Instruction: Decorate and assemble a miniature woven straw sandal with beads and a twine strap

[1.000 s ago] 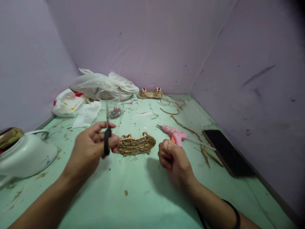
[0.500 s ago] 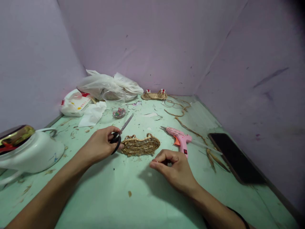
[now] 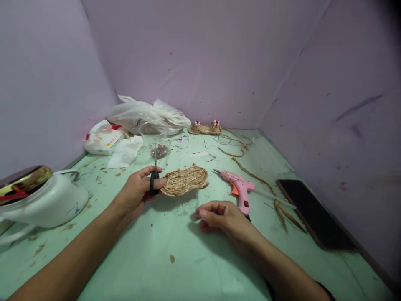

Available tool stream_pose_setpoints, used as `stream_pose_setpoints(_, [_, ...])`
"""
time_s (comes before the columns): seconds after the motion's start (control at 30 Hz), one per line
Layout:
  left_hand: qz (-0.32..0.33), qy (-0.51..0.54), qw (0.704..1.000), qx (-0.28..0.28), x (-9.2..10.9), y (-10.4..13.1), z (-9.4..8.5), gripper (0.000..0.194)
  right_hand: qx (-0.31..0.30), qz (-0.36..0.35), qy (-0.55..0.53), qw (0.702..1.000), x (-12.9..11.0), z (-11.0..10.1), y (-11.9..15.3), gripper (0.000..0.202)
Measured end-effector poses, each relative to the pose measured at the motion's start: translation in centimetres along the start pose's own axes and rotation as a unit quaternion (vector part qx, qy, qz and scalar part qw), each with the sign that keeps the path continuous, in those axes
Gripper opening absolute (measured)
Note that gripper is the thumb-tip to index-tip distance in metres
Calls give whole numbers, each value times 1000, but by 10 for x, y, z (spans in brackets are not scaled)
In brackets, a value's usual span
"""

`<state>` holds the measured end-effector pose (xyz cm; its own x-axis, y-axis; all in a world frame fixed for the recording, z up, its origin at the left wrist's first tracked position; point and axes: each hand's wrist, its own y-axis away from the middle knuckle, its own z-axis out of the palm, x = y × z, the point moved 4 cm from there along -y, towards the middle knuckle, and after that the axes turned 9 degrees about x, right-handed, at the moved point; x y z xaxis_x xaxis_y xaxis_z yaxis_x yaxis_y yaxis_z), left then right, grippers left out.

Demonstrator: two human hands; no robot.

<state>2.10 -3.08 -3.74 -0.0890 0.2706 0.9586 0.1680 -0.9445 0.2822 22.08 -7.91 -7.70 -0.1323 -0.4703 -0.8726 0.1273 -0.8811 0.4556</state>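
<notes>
My left hand (image 3: pixel 138 188) is closed around a pair of scissors with black handles (image 3: pixel 154 182), the blades pointing up and away. Its thumb and fingers also pinch the left end of a woven straw sole (image 3: pixel 184 180). That oval sole, made of coiled braid, is lifted off the table and tilted so its broad face shows. To the lower right of it, my right hand (image 3: pixel 219 217) hovers with fingers loosely curled and nothing visible in them. A pink hot glue gun (image 3: pixel 239 186) with an orange trigger lies just beyond that hand.
On the left a white kettle-like pot (image 3: pixel 62 200) lies tipped. At the back are plastic bags (image 3: pixel 147 115), a dish of beads (image 3: pixel 159 151) and a finished-looking straw piece (image 3: pixel 203 130) with red-white beads. A phone (image 3: pixel 313 213) and straw cord (image 3: pixel 250 169) are on the right.
My left hand has raised the straw sole and turned its coiled face towards me, scissors now more upright. My right hand's pinch has loosened. The view has shifted slightly.
</notes>
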Motion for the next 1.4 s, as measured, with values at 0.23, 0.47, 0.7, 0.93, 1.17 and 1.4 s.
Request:
stream_pose_setpoints(0.23, [0,60,996,-71,-17,36,32,44,-28,-85,-191,977,-10,12,4,31])
stream_pose_setpoints(0.47, [-7,40,992,-118,-26,38,40,43,56,-163,-155,973,-11,4,9,24])
stream_pose_setpoints(0.7, [5,-38,986,-165,-28,44,48,42,52,-158,-232,958,-11,7,7,36])
stream_pose_setpoints(0.93, [347,-409,840,-83,-3,50,29,30,140,-176,-284,932,-18,-5,4,35])
stream_pose_setpoints(1.17, [467,-554,683,-89,-10,53,26,53,151,-193,-265,933,-24,-5,9,37])
stream_pose_setpoints(1.4, [444,-574,681,-97,-14,52,25,57,139,-211,-221,942,-17,1,12,39])
